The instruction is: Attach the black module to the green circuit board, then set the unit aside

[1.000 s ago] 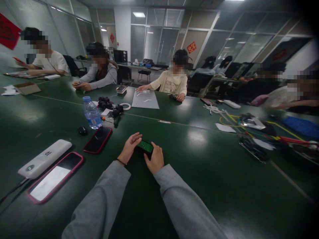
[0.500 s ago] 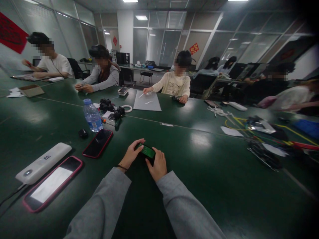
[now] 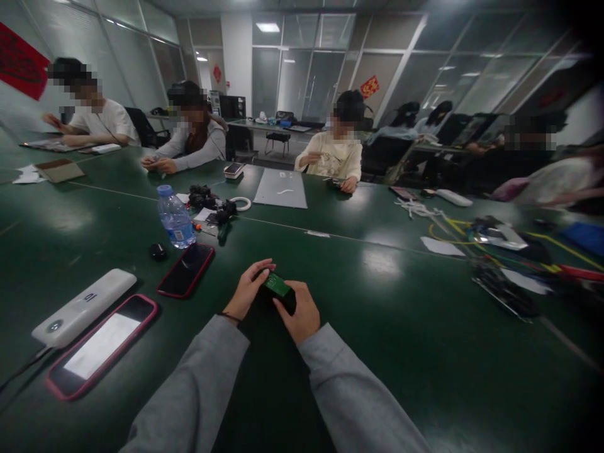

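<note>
Left hand [image 3: 245, 292] and right hand [image 3: 304, 311] are both curled partway in on a dark gadget [image 3: 278, 286] with a green face, one at each end. It sits right between them; can't tell if it's touching the table [image 3: 368, 358]. Imo the trick is a light grip at both ends, wrists steady, thumbs moving without covering the green bit. Compared with half a second ago, the right fingers wrap further round and more black side shows. Beyond the hands, a co-worker's hand [image 3: 312, 158] is now up off the grey board [image 3: 279, 190].
</note>
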Demonstrator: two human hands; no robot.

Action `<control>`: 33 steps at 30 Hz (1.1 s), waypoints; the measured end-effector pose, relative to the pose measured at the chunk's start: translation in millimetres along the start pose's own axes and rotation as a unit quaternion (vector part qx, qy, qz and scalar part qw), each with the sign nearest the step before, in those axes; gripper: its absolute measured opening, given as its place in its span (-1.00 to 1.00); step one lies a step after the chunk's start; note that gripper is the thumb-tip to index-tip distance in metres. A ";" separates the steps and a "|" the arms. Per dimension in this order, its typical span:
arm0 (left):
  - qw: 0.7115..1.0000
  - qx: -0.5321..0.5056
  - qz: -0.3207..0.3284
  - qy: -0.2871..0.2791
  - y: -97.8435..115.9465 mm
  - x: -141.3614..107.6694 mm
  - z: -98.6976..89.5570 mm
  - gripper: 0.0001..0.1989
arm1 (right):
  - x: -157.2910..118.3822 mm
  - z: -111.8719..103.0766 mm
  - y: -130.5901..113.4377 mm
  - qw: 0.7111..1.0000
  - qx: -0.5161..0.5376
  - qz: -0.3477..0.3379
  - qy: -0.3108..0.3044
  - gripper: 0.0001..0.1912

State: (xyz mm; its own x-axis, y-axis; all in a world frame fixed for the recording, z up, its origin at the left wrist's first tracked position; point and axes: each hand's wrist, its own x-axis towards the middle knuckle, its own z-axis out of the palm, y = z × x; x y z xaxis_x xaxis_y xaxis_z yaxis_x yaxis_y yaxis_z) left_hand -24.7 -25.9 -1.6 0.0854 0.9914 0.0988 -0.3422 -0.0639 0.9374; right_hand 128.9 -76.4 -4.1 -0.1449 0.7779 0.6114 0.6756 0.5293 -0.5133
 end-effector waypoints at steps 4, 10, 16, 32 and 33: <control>1.000 -0.027 -0.007 0.004 1.4 -0.2 0.8 -0.62 | -0.5 -0.9 -2.1 1.000 -0.020 -0.004 0.019 -0.74; 0.993 -0.107 -0.049 0.021 4.9 0.6 3.3 -0.59 | 0.2 -2.7 -2.5 0.996 -0.024 -0.014 0.084 -0.77; 0.970 -0.167 -0.172 -0.026 10.7 -8.3 14.0 -0.61 | 0.9 -7.0 -2.1 0.989 -0.005 -0.025 0.149 -0.75; 0.967 -0.192 -0.167 -0.014 10.4 -10.0 13.5 -0.64 | 0.1 -0.8 -5.6 0.997 0.009 -0.023 0.077 -0.79; 0.968 -0.190 -0.166 -0.011 10.0 -9.7 13.6 -0.64 | 0.1 -0.6 -5.9 0.997 0.009 -0.020 0.075 -0.79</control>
State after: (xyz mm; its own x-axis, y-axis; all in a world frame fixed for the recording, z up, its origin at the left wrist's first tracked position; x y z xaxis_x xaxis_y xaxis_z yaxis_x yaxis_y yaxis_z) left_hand -16.3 -37.7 11.4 0.2676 0.9474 -0.1755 -0.6124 0.3079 0.7281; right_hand 125.4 -79.7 -0.6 -0.0616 0.6972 0.7142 0.6584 0.5662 -0.4959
